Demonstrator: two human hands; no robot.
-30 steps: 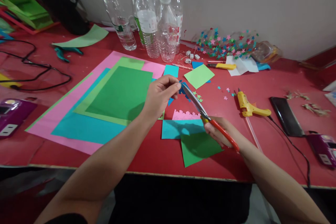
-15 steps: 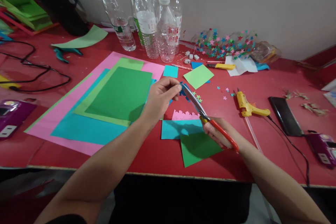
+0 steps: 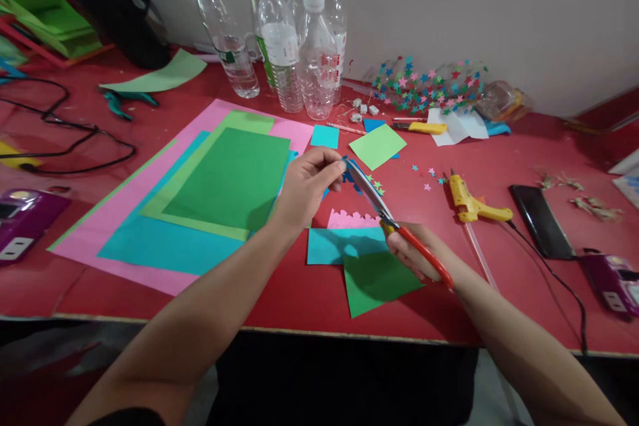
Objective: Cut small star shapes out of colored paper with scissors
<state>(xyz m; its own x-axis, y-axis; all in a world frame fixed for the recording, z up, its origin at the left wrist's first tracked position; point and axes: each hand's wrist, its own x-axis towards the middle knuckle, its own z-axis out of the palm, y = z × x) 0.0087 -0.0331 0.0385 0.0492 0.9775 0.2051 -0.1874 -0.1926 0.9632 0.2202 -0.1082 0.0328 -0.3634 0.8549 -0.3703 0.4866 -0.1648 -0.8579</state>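
Scissors (image 3: 423, 254) with red handles are in my right hand (image 3: 410, 247), their long blades pointing up and left. The blade tips meet a small dark blue paper piece (image 3: 345, 159), which my left hand (image 3: 314, 180) pinches between thumb and fingertips. Most of that piece is hidden by the fingers. Under the blades lie more blue paper scraps (image 3: 352, 176) and small green stars (image 3: 377, 185). Below my hands are a pink sheet with a notched edge (image 3: 349, 218), a turquoise strip (image 3: 324, 246) and a green sheet (image 3: 379, 286).
Stacked coloured sheets (image 3: 229, 176) lie left. Several plastic bottles (image 3: 319, 66) stand at the wall, beside a star-covered bottle (image 3: 432, 83) on its side. A yellow cutter (image 3: 426, 127), yellow glue gun (image 3: 474, 203) and black phone (image 3: 542, 221) are on the right.
The view has shifted very slightly. Both hands, the scissors and the blue paper piece keep almost the same positions.
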